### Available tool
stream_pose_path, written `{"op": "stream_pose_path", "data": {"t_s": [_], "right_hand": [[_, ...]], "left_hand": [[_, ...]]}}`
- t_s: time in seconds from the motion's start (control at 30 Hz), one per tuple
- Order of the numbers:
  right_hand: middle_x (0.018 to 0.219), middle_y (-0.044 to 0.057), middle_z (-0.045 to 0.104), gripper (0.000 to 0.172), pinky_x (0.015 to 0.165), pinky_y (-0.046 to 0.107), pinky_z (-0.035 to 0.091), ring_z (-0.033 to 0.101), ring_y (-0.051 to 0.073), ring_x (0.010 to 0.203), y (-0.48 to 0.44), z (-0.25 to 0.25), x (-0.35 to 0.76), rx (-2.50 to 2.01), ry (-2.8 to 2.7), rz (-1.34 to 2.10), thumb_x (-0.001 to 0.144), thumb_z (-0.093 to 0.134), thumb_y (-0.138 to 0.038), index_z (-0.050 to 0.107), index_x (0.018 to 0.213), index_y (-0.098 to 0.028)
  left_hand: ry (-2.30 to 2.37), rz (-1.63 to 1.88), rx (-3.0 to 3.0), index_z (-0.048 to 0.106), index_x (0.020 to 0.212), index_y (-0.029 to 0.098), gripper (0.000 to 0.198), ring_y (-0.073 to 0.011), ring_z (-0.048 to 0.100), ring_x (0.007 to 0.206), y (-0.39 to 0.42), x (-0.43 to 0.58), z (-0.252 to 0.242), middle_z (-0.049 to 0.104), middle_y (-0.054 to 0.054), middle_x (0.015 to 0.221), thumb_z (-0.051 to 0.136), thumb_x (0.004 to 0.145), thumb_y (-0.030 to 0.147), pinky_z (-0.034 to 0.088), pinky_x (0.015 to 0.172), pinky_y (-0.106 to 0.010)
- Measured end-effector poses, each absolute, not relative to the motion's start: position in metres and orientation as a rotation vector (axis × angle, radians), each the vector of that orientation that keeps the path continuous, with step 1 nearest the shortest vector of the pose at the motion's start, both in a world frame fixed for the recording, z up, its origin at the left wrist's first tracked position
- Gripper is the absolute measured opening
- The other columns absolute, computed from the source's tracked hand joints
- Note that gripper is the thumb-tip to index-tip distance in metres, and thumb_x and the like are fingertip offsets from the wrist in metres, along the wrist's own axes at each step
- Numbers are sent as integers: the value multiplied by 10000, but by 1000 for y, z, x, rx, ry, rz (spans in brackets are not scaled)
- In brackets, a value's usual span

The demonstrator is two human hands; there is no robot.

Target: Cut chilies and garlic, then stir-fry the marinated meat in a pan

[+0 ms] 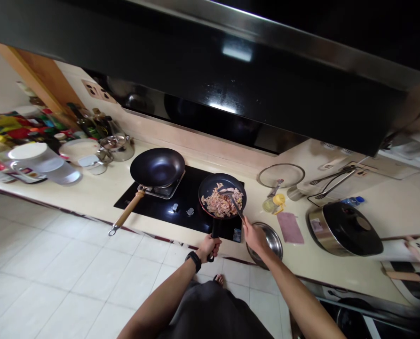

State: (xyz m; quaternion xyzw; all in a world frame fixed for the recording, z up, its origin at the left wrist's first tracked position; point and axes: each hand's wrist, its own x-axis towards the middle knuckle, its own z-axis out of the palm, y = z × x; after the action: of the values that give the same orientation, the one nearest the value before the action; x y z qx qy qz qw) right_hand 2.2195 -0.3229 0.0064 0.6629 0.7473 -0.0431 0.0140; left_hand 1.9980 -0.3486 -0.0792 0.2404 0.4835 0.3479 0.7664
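Observation:
A dark frying pan (209, 183) sits on the right side of the black stove (192, 188), holding chopped pinkish meat (221, 203). My left hand (209, 247), with a black watch on the wrist, is wrapped round the pan's black handle. From the right, my right hand (255, 235) grips a dark spatula (235, 205), whose head rests in the meat. A metal bowl (275, 242) stands on the counter just beneath and beside my right hand, partly hidden by it.
On the left burner sits a wok (157, 167) with its wooden handle toward the front edge. A glass lid (282, 176), yellow-topped bottle (279, 201), pink cloth (290, 227) and large lidded pot (344, 228) are to the right. Jars and bottles crowd the left; the range hood (210, 70) hangs above.

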Motion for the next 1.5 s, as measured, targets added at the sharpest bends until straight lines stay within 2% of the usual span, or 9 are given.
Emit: {"op": "stream_pose_path", "data": {"t_s": [0.2, 0.37, 0.63, 0.97, 1.1, 1.27, 1.4, 1.5], "right_hand": [[1067, 181, 772, 486, 794, 280, 525, 747, 230, 914, -327, 1, 2224, 2247, 2339, -199, 1043, 339, -296, 543, 1437, -98], [988, 164, 783, 500, 708, 286, 521, 754, 239, 824, -339, 7, 2215, 2172, 2327, -281, 1040, 350, -297, 498, 1485, -123], [1038, 173, 774, 492, 775, 285, 530, 751, 234, 904, -359, 5, 2226, 2272, 2214, -271, 1044, 338, -265, 476, 1485, -97], [943, 149, 778, 534, 696, 300, 533, 746, 245, 817, -391, 16, 2212, 2054, 2243, -269, 1041, 324, -281, 375, 1554, -141], [941, 178, 770, 532, 689, 282, 519, 748, 243, 832, -366, 19, 2188, 2085, 2212, -237, 1040, 312, -273, 390, 1542, -117], [953, 163, 770, 521, 731, 296, 519, 747, 241, 849, -338, 24, 2171, 2158, 2237, -236, 1057, 311, -304, 374, 1547, -139], [966, 193, 765, 526, 741, 311, 525, 750, 261, 877, -346, 15, 2178, 2057, 2229, -276, 1042, 353, -252, 374, 1545, -98], [963, 178, 776, 524, 741, 303, 533, 755, 254, 854, -366, 9, 2198, 2073, 2287, -335, 1033, 360, -264, 415, 1533, -119]], "left_hand": [[1051, 762, 532, 403, 666, 232, 313, -51, 317, 343, -349, 1997, -82, 404, 105, 468, 716, 659, 242, 268, 352, -200], [1036, 763, 510, 410, 705, 232, 349, -45, 317, 352, -349, 1997, -81, 412, 113, 485, 753, 660, 270, 263, 359, -188], [1045, 738, 511, 404, 679, 226, 369, -41, 331, 355, -349, 1996, -76, 404, 109, 475, 767, 644, 288, 247, 363, -182], [1037, 755, 502, 418, 688, 225, 348, -43, 325, 347, -349, 1997, -79, 413, 108, 473, 759, 638, 273, 252, 351, -183], [1014, 760, 497, 407, 691, 227, 363, -37, 320, 354, -350, 1996, -80, 414, 109, 482, 762, 629, 269, 238, 356, -177], [999, 778, 510, 409, 698, 227, 341, -38, 313, 355, -350, 1996, -78, 412, 109, 483, 742, 628, 252, 236, 358, -181], [1010, 773, 498, 401, 696, 228, 342, -40, 321, 357, -349, 1997, -78, 410, 110, 482, 736, 631, 245, 243, 366, -181], [1008, 761, 474, 405, 715, 227, 342, -38, 317, 358, -352, 1997, -78, 409, 114, 488, 739, 638, 237, 222, 370, -174]]}}
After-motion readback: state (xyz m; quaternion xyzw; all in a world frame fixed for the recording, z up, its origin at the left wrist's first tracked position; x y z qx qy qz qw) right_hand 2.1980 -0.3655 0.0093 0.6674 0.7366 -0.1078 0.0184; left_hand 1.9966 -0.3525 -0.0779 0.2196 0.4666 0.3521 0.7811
